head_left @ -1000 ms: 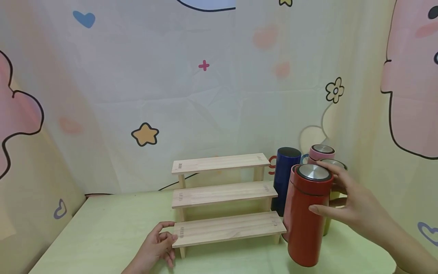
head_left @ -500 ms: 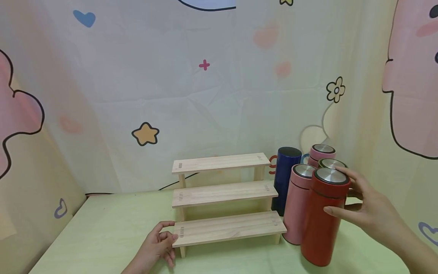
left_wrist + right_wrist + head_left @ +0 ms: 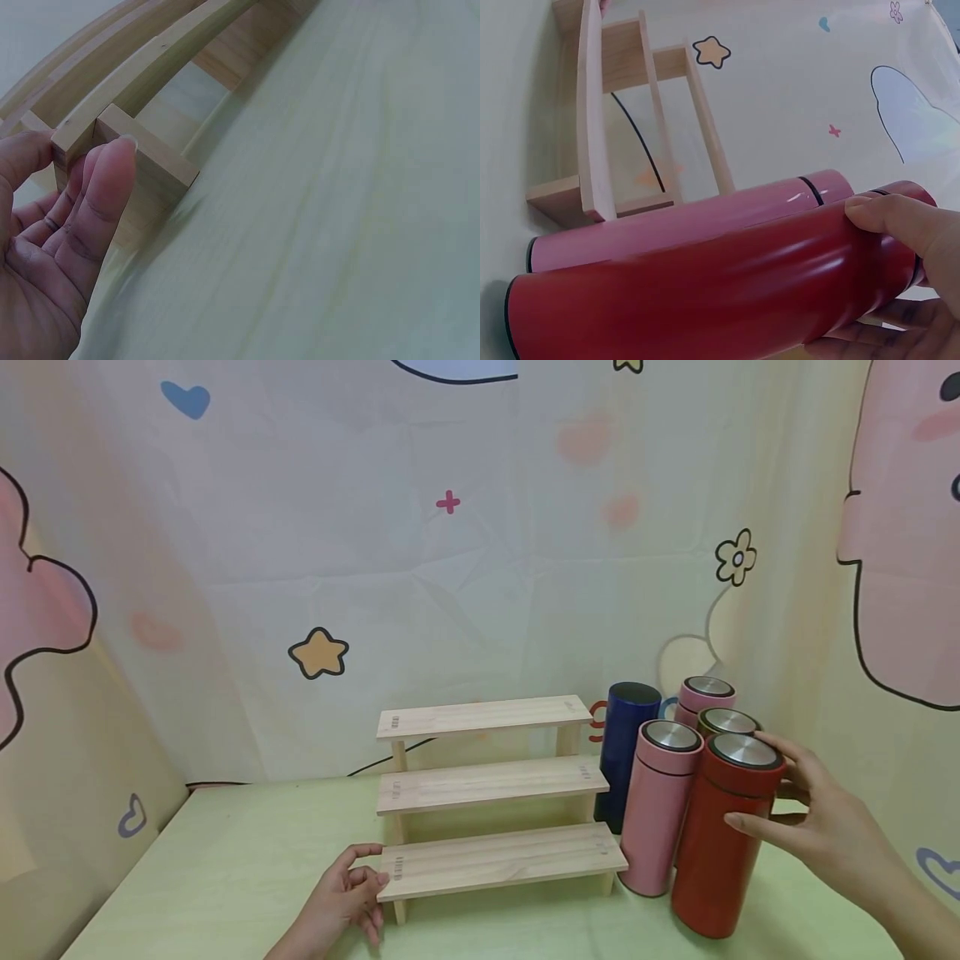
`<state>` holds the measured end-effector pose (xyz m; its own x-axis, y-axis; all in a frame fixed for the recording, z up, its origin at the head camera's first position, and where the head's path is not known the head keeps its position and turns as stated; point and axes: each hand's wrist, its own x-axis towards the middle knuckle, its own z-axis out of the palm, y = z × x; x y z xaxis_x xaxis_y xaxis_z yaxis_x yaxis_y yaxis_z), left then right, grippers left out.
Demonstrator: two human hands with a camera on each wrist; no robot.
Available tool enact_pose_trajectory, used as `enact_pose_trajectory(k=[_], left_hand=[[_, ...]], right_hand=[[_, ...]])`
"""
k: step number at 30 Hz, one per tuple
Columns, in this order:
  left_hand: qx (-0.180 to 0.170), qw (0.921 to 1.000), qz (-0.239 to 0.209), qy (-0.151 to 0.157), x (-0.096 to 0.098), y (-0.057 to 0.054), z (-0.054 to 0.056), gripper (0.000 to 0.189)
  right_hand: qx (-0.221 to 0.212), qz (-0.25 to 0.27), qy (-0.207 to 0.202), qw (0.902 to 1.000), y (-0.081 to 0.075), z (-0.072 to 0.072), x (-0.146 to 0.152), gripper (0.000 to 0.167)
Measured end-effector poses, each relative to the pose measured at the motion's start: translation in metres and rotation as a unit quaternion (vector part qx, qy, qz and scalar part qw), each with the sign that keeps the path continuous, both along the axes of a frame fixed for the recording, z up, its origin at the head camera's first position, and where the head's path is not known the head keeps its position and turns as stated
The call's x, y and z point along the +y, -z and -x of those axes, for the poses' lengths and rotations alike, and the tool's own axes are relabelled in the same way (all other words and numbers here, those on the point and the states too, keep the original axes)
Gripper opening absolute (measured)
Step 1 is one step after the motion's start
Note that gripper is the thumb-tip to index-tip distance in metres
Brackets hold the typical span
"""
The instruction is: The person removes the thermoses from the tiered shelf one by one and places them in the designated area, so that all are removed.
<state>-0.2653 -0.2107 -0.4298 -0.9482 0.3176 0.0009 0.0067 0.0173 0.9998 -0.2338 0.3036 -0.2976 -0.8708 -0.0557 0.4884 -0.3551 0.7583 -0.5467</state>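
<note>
My right hand (image 3: 828, 827) grips a red thermos flask (image 3: 722, 852) round its upper part, the thumb across the front and the fingers on the far side. The flask leans slightly, its base close over the green tabletop. Just left of it stands a pink thermos flask (image 3: 656, 827), partly overlapped by the red one in the right wrist view. At the other side, my left hand (image 3: 341, 893) pinches the left end of the lowest board of a three-step wooden stand (image 3: 502, 864). In the left wrist view, the thumb and fingers sit at that board end (image 3: 75, 139).
Behind the red flask are an olive-rimmed flask (image 3: 727, 720), mostly hidden, and a second pink flask (image 3: 705, 693). A dark blue cylinder (image 3: 626, 760) stands beside the stand's right end. A cartoon-printed cloth (image 3: 480, 568) hangs behind the green tabletop (image 3: 225, 860).
My right hand has moved the red flask to the right, uncovering the front pink flask. My left hand has stayed at the stand's end.
</note>
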Motion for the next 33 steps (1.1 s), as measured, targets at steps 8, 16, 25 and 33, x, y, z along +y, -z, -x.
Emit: enact_pose_trajectory(k=[8,16,25,33], left_hand=[[-0.006,1.0000,0.006,-0.004,0.000,0.002,0.000,0.063],[-0.009,0.9999,0.007,-0.006,0.000,0.002,0.001,0.064],[-0.004,0.9999,0.013,-0.005,-0.001,-0.002,0.001,0.064],[-0.001,0.9998,0.018,-0.003,-0.001,0.000,0.000,0.065]], right_hand=[[0.028,0.025,-0.011,0.9992,0.011,0.005,0.003,0.095],[0.020,0.031,-0.002,0.9993,0.019,0.007,0.007,0.096],[0.002,0.023,-0.010,0.9997,0.018,0.005,0.009,0.101],[-0.001,0.004,-0.007,1.0000,0.016,0.002,0.010,0.102]])
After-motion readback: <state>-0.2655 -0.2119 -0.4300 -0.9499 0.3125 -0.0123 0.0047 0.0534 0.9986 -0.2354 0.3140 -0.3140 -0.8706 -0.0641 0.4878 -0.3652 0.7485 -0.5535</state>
